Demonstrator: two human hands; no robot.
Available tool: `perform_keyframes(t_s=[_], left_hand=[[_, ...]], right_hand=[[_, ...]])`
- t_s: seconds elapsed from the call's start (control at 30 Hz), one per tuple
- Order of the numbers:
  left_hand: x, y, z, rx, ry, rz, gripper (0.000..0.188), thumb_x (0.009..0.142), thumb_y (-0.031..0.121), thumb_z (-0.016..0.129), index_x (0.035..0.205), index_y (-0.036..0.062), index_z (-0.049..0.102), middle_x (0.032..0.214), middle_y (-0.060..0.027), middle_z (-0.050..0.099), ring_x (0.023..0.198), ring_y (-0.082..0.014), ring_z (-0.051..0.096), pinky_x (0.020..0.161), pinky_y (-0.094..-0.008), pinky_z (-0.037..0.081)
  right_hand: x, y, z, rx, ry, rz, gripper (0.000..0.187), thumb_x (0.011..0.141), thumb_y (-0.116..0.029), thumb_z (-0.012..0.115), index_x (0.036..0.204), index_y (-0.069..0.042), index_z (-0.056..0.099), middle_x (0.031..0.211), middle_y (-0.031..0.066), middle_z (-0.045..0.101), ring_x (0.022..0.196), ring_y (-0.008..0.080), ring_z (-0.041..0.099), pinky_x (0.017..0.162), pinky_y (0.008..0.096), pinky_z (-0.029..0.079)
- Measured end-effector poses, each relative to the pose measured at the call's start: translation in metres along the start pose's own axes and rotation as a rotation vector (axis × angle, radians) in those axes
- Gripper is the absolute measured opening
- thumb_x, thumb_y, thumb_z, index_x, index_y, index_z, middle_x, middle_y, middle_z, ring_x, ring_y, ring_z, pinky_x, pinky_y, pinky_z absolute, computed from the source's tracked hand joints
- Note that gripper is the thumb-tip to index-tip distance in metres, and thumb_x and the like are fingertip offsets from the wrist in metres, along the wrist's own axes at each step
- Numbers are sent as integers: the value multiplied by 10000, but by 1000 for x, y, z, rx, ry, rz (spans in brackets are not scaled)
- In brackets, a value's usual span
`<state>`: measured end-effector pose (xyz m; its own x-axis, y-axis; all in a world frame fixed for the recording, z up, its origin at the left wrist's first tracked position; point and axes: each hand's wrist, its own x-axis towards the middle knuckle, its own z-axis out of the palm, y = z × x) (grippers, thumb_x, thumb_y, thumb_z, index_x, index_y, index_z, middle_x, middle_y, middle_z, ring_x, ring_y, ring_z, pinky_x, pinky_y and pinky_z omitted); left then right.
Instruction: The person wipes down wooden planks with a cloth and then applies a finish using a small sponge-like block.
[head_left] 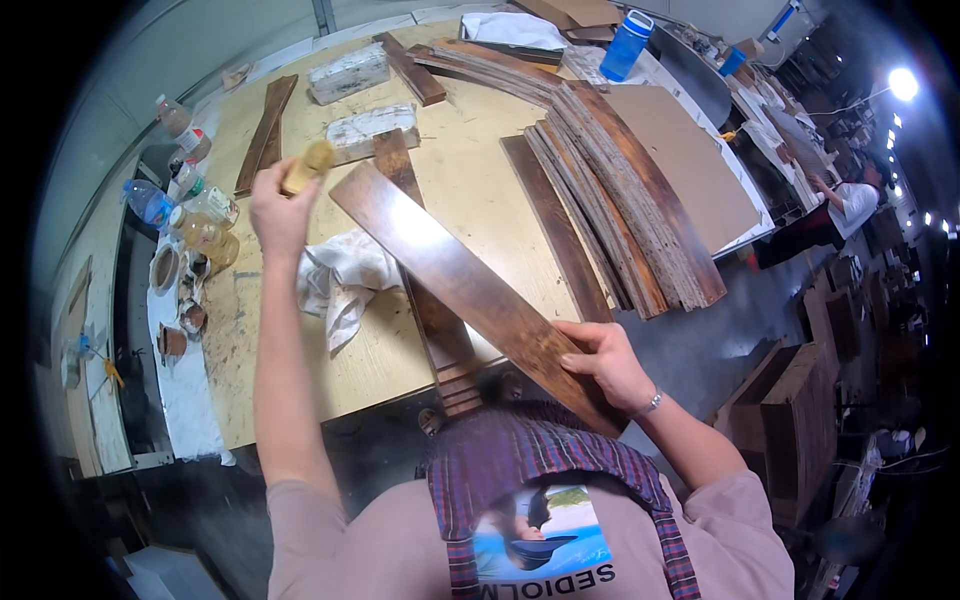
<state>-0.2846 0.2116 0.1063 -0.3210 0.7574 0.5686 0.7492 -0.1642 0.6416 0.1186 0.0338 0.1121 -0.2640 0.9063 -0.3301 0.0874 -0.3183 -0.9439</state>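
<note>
The right hand point(605, 365) is closed around the near end of a long brown plank point(470, 290), thumb on its upper face. The left hand point(280, 210), fingers curled, grips a small yellow pad point(310, 165) just beyond the plank's far end, apart from it. The plank slants from far left to near right above a darker board point(440, 330); whether they touch is unclear.

Held at one end only, the plank could tip or twist if pressed hard at its far end, and might scuff against that board. The crumpled cloth point(345, 275) to its left could snag a dipping edge.

The plank is flat, straight-sided and glossy, its mottled brown face throwing back a white glare. The cloth looks soft and stained, the pad blunt though blurred. On the right of the pale, smudged tabletop point(480, 170), stacked boards point(640, 210) show rough grey-brown edges.
</note>
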Motion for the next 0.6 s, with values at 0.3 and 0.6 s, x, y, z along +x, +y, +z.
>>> perform_keyframes(t_s=[0.3, 0.6], left_hand=[[-101, 81, 22, -214, -228, 283, 406, 688, 66, 695, 1093, 53, 669, 988, -129, 640, 941, -312, 610, 840, -399, 496], [-227, 125, -3, -511, -501, 438, 434, 580, 70, 726, 1010, 26, 682, 904, -129, 621, 782, -299, 611, 682, -399, 537]], right_hand=[[33, 15, 5, -56, 132, -88, 484, 722, 122, 625, 1199, 44, 665, 949, 13, 645, 883, 103, 573, 796, 252, 475], [111, -20, 32, 357, 263, -169, 459, 826, 83, 635, 1282, 78, 586, 934, 29, 587, 849, 114, 576, 805, 235, 495]])
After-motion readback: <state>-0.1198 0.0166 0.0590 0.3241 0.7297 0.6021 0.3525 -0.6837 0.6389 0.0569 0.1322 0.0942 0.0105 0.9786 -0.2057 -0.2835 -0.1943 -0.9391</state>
